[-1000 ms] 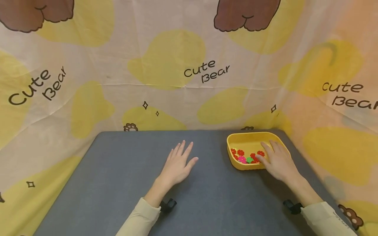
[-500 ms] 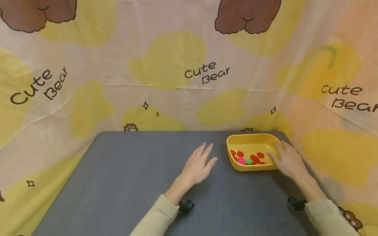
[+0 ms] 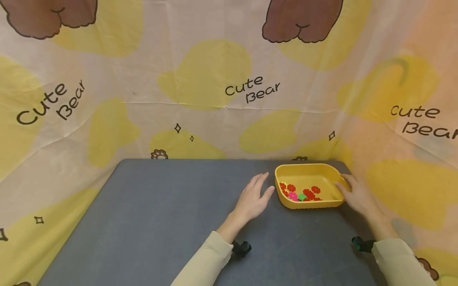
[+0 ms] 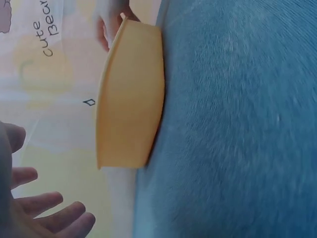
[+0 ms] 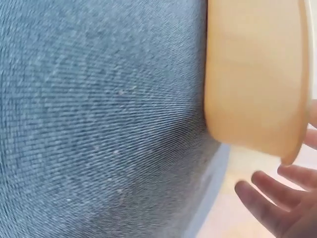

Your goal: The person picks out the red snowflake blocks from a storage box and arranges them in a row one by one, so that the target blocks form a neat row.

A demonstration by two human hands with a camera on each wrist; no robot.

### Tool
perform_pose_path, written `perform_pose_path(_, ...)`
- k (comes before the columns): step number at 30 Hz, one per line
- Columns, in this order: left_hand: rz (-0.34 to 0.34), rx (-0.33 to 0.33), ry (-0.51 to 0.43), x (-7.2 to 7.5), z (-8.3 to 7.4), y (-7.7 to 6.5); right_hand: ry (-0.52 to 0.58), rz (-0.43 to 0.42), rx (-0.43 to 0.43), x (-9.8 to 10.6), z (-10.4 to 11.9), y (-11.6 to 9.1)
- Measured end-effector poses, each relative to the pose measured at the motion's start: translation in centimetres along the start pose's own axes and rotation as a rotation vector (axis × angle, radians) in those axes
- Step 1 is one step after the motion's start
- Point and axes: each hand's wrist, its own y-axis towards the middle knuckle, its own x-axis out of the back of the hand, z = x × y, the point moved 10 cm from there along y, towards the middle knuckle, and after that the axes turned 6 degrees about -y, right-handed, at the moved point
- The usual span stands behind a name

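A yellow plastic basin (image 3: 304,204) stands at the table's back right, its side wall (image 4: 131,94) filling much of the left wrist view. Inside it lie several small flower-shaped pieces: red ones (image 3: 308,194), a pink one (image 3: 292,196) and a green one (image 3: 302,197). My left hand (image 3: 252,200) hovers just left of the basin, fingers spread and apart from it. At the opposite end is my right hand (image 3: 359,196), its thumb over the rim and its loosely bent fingers outside the wall. In the right wrist view those fingers (image 5: 267,193) look extended beside the basin's end; firm contact cannot be made out.
A grey-blue cloth surface (image 3: 161,222) covers the table. Behind it and along both sides hangs a printed curtain (image 3: 200,79) with yellow patches and lettering. The right table edge runs close by my right hand. Dark straps (image 3: 242,249) sit at both wrists.
My left hand has moved right, up to the basin's left end. My right hand has drawn from over the basin to its right end. The basin stays in about the same place.
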Motion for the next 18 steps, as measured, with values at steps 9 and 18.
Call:
perform_pose_path(9,0.016,0.088,-0.13,-3.6,1.4,1.0,0.159,0.005,-0.023,-0.7,-1.3,-0.6)
perform_pose_path(18,0.052,0.19,-0.211,-5.6,2.3,2.2,0.26,0.024,-0.059,-1.2,-1.7,-1.0)
